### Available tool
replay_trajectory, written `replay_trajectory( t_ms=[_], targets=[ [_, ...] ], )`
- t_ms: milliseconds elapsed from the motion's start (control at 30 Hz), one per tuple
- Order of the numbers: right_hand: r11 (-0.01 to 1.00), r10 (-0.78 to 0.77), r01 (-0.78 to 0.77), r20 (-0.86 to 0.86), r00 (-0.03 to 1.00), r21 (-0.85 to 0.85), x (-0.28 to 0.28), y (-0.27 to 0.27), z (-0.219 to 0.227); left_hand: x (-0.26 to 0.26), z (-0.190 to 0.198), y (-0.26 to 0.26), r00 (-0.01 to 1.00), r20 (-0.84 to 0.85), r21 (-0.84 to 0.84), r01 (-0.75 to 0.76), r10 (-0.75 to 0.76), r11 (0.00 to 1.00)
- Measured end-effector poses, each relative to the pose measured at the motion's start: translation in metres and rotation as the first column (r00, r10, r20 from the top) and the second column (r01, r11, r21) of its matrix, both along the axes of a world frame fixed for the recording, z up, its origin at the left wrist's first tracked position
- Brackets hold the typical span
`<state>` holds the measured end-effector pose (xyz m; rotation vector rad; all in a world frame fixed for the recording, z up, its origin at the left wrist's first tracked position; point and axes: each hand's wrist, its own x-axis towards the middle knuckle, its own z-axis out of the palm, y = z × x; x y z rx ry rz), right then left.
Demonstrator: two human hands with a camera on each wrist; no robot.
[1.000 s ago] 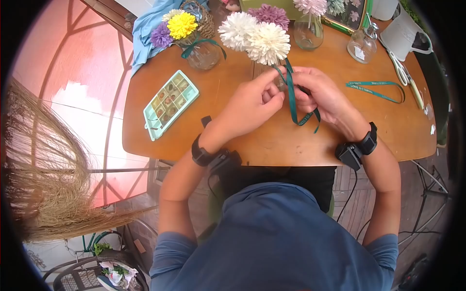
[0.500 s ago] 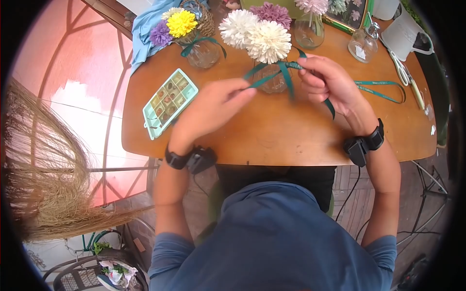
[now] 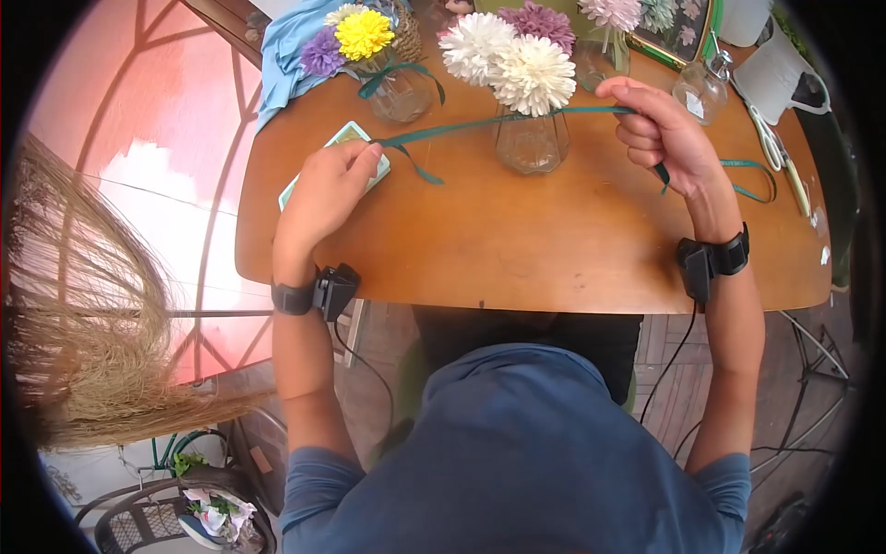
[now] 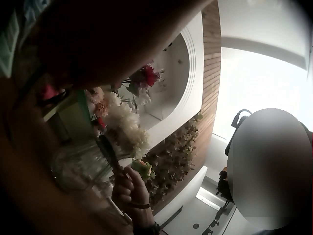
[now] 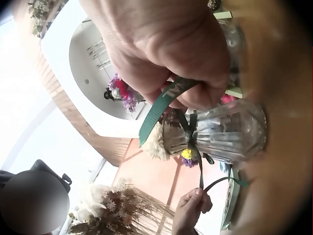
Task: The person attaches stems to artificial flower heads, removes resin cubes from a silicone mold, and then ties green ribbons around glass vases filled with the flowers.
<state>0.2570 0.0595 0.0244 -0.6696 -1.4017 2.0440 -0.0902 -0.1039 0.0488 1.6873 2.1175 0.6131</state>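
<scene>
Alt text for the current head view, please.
A person's left hand and right hand hold a green ribbon out to either side of a glass vase of white flowers on a wooden table. A second flower vase stands at left.

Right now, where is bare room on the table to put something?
Widest: from the glass vase to the near table edge, between left hand and right hand. Smaller: the near right corner, below the ribbon loop. Crowded: the back, with flowers, bottle and picture frame; the left, with a tray.
</scene>
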Motion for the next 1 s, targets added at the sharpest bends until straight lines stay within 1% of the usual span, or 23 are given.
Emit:
replay_trajectory(
  t_ms=[33,133,233,333,400,467,533,567,633,733,800,867,933,967,1000],
  targets=[
    [1.0,-0.01,0.01,0.009,1.0,-0.003,0.0,-0.002,0.003,-0.001,-0.002,0.001,1.0,-0.011,0.018,-0.009,0.01,1.0],
    [0.993,-0.038,0.021,0.152,0.988,0.114,-0.004,-0.01,0.007,-0.004,-0.008,0.001,1.0,-0.004,0.014,0.005,-0.005,1.0],
    [0.985,0.125,-0.143,0.168,0.978,0.1,0.0,-0.002,0.0,-0.004,-0.007,0.0,0.999,0.049,-0.041,-0.007,0.009,0.999],
    [0.98,0.127,-0.147,0.145,0.981,0.131,-0.004,-0.004,-0.008,-0.006,-0.005,-0.002,0.998,0.066,-0.049,0.008,-0.005,0.999],
    [0.958,0.092,-0.129,0.149,0.984,0.255,-0.005,0.0,-0.019,-0.007,-0.004,-0.003,0.997,0.074,-0.056,0.016,-0.012,0.998],
    [0.936,0.069,-0.122,0.169,0.983,0.331,-0.007,-0.002,-0.02,-0.006,-0.003,-0.004,0.995,0.101,-0.068,0.033,-0.026,0.997],
    [0.924,0.055,-0.129,0.206,0.977,0.361,-0.008,-0.008,-0.015,0.001,0.004,-0.006,0.988,0.149,-0.086,0.059,-0.046,0.995],
    [0.941,0.112,-0.174,0.217,0.97,0.291,-0.007,-0.008,-0.011,0.004,0.006,-0.008,0.963,0.253,-0.105,0.122,-0.093,0.987],
    [0.953,0.216,-0.253,0.215,0.952,0.164,-0.007,-0.008,-0.005,0.012,0.011,-0.012,0.875,0.454,-0.121,0.249,-0.17,0.961],
    [0.943,0.321,-0.331,0.16,0.934,0.038,-0.012,-0.014,-0.005,0.048,0.021,-0.016,0.791,0.507,-0.106,0.45,-0.341,0.886],
    [0.96,0.279,-0.281,0.105,0.955,0.011,-0.022,-0.026,-0.008,0.076,0.022,-0.015,0.75,0.534,-0.149,0.537,-0.39,0.83],
    [0.971,0.24,-0.238,0.065,0.969,-0.03,-0.03,-0.037,-0.013,0.101,0.016,-0.006,0.699,0.419,-0.137,0.68,-0.579,0.721],
    [0.976,0.203,-0.199,0.038,0.978,-0.084,-0.036,-0.045,-0.017,0.123,0.001,0.001,0.638,0.406,-0.066,0.735,-0.654,0.675],
    [0.969,0.232,-0.231,0.007,0.973,-0.093,-0.038,-0.047,-0.018,0.128,-0.007,0.003,0.605,0.397,-0.032,0.761,-0.69,0.648],
    [0.969,0.228,-0.229,-0.022,0.973,-0.097,-0.039,-0.047,-0.022,0.129,-0.014,0.005,0.615,0.352,0.007,0.752,-0.706,0.659]
  ],
)
